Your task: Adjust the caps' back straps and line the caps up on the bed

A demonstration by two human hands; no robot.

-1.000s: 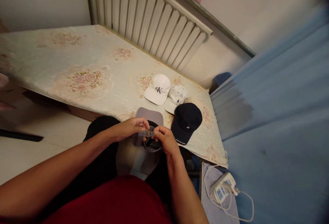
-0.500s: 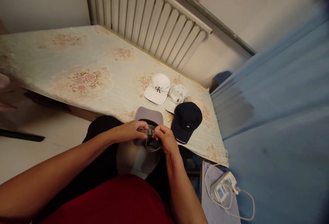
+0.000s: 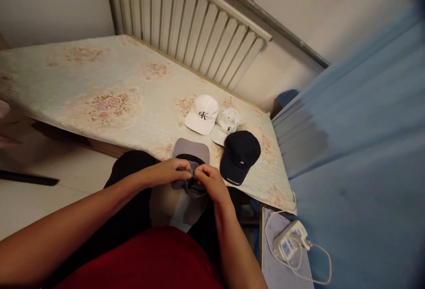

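Note:
A grey baseball cap is held over my lap at the table's near edge, brim pointing away and the dark inside facing up. My left hand pinches the cap's back strap from the left. From the right, my right hand pinches the same strap, fingertips almost touching the left ones. The strap's fastening is mostly hidden by the fingers. Just right of the cap lies a navy baseball cap. Behind are a white cap with black letters and a white cap with a small blue emblem.
A beige cap is partly hidden behind the navy one. The caps rest on a flowered table cover. A radiator stands behind, a blue curtain hangs right, and a power strip with a cord sits low right.
My hands have drawn closer together on the strap, the right one shifting slightly left. The strap end between them shows less now. The other caps stay where they were.

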